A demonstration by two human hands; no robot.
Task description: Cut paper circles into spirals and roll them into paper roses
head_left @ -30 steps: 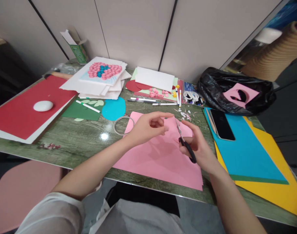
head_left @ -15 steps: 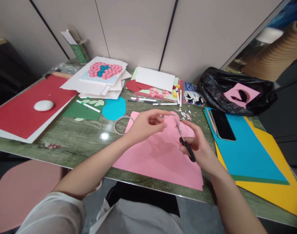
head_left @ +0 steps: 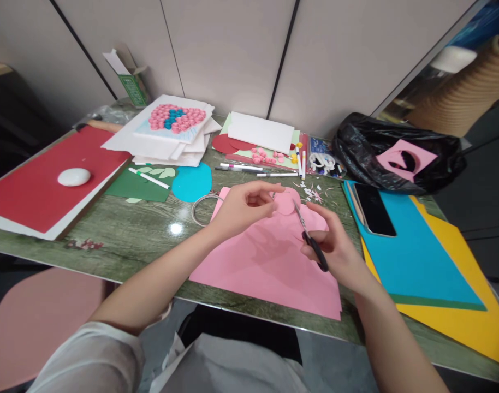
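Between the thumb and fingers of my left hand (head_left: 247, 210) is the edge of a small round pink paper piece (head_left: 287, 202). My right hand (head_left: 335, 245) grips the black handles of a pair of scissors (head_left: 314, 245), whose blades point up and left at the right edge of that piece. Beneath both hands lie large pink paper sheets (head_left: 269, 273), with more cut pink paper (head_left: 313, 217) on top near the blades. A roll of tape (head_left: 198, 215) rests just left of the sheets.
Blue card (head_left: 421, 262) with a phone (head_left: 374, 209) on it lies to the right, before a black plastic bag (head_left: 356, 153). Paper scraps (head_left: 312, 194) and pens (head_left: 278, 174) are behind my hands. On the left are red card (head_left: 40, 180) and a white oval object (head_left: 73, 177).
The round pink piece has turned in my left hand and now shows more of its face, shifted slightly left of the blades. Both hands have barely moved.
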